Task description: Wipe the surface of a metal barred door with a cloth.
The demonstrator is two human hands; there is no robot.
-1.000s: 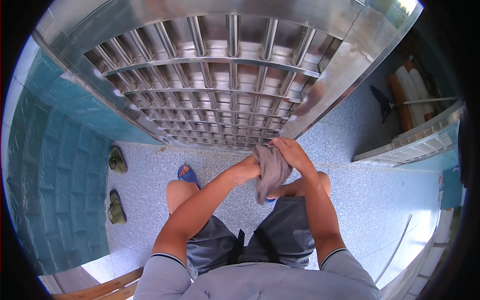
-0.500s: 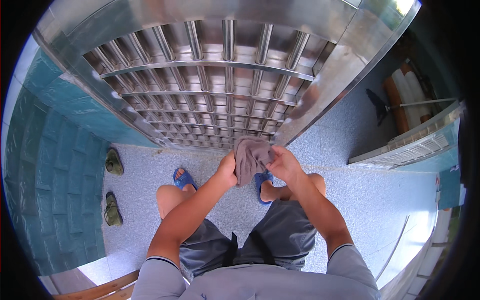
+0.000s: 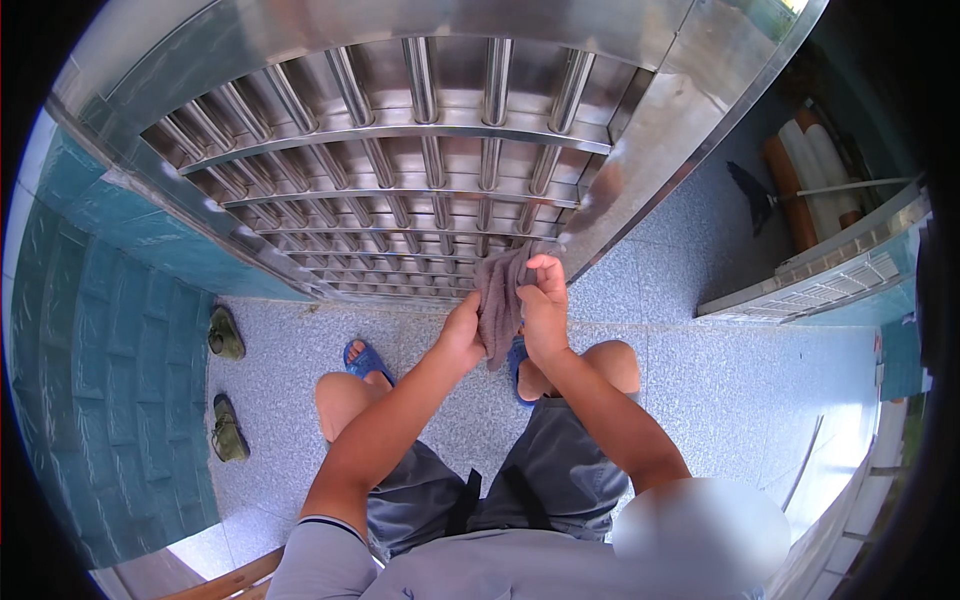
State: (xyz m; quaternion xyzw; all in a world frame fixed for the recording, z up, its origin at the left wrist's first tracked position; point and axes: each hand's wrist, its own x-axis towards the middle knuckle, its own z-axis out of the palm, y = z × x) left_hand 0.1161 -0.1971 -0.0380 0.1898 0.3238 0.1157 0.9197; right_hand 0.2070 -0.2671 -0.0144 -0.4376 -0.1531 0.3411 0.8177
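Brown-grey cloth [image 3: 503, 305] is held up in front of the barred metal door [image 3: 685, 110], near its lower right part, above the speckled floor [image 3: 730, 390]. Both hands are on it, slightly apart, with the cloth between them: its left side is gripped by the left hand [image 3: 461, 330], its upper right side is pinched by the curled fingers of the right hand [image 3: 543, 300]. Progress, judged from the cloth alone: pick-up is done and a two-handed grip is set; the cloth is bunched in lengthwise folds, lower end hanging down, so it is not spread flat and not let go of. The lower bars are overlapped by the cloth's top edge in this view, but whether they are touched cannot be told from this steep angle, and most fingertips of the left hand are hidden. Any flattening or setting down of the cloth is left undone. Blue sandals [image 3: 519, 375] are worn below, one foot partly covered by the cloth. Olive shoes [image 3: 228, 428] are left on the floor beside the teal tiled wall [image 3: 120, 400]. The right sleeve is covered by a pale blur [image 3: 700, 530].
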